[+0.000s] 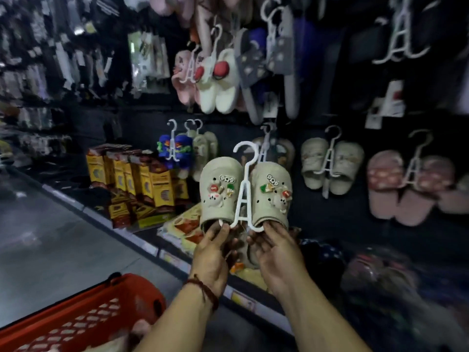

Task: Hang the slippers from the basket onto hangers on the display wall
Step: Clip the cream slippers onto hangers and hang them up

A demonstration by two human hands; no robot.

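A pair of pale green clog slippers (220, 189) with small charms sits on a white plastic hanger (244, 196), held up in front of the dark display wall (355, 224). My left hand (214, 252) grips the heel end of the left slipper from below. My right hand (275, 252) grips the heel end of the right slipper. The hanger's hook points up, free of any peg. The red basket (83, 318) is at the bottom left, with something pale inside it.
Other slipper pairs hang on white hangers across the wall: beige (330, 168), pink (411, 189), blue (175, 148), white with red pompoms (218, 80). Yellow boxes (142, 184) stand on the low shelf at left. Packaged goods lie on the shelf below my hands.
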